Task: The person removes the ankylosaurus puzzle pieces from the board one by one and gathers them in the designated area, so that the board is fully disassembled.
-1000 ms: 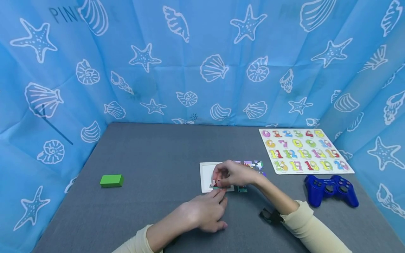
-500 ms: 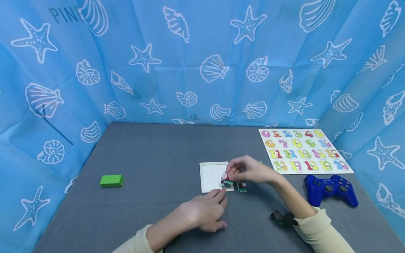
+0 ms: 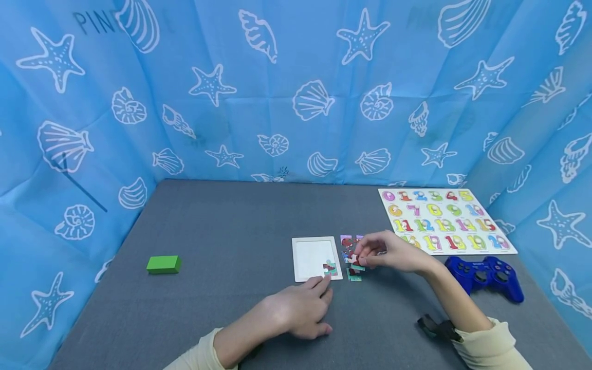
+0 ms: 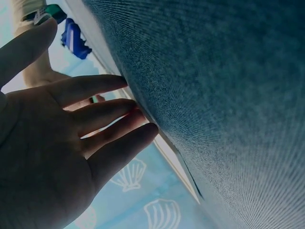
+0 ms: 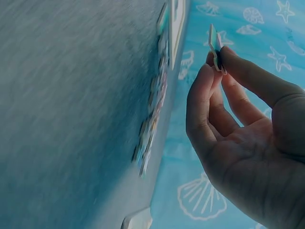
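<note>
A small jigsaw piece [image 5: 215,46] is pinched between the thumb and fingertips of my right hand [image 3: 393,252], held above other pieces beside the tray. My left hand [image 3: 298,308] lies with fingers extended, its fingertips touching the near edge of a white puzzle tray [image 3: 300,241]. In the tray's near right corner sits one jigsaw piece [image 3: 330,268] in green and dark red. More loose pieces [image 3: 346,241] lie right of the tray, partly hidden behind my right hand. The left wrist view shows the left fingers [image 4: 121,148] straight at the tray edge.
A white number board [image 3: 444,218] with coloured numerals lies at the back right. In front of it is a blue game controller [image 3: 483,277]. A green block [image 3: 164,264] sits on the left of the grey table [image 3: 222,226]. A blue shell-patterned curtain [image 3: 277,92] stands behind.
My right hand has moved right, from over the tray to above the loose pieces, carrying the jigsaw piece with it. The left hand has stayed put at the tray edge.
</note>
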`<action>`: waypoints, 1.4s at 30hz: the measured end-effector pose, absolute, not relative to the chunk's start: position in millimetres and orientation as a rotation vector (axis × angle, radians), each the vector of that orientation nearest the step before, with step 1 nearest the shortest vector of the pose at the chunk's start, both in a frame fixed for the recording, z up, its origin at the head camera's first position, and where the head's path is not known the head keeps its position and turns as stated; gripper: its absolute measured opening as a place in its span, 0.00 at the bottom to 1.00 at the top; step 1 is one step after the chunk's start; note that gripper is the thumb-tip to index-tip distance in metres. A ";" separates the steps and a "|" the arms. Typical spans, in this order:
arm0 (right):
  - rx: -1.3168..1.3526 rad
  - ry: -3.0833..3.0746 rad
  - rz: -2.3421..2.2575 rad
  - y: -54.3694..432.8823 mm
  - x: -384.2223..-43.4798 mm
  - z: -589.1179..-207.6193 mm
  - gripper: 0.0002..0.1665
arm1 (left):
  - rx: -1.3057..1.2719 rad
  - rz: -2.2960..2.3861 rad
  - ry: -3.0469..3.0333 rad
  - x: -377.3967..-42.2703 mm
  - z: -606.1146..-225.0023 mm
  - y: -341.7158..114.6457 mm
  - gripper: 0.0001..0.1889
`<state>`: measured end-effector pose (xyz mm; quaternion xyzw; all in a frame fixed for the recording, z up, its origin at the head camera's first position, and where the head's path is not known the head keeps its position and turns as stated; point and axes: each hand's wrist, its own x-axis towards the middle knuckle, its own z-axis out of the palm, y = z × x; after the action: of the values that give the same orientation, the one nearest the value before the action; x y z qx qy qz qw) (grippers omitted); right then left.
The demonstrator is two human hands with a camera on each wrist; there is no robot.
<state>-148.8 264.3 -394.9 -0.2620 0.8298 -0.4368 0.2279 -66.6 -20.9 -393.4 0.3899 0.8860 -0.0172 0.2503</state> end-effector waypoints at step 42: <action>-0.726 2.489 -0.968 264.4 -137.5 -401.9 0.03 | 1.050 0.140 2.327 -74.4 -387.6 -31.3 0.39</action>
<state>-137.5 264.4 -401.9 -0.2578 0.8837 -0.3437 0.1858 -74.4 -31.3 -387.6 0.3932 0.8715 0.0525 0.2884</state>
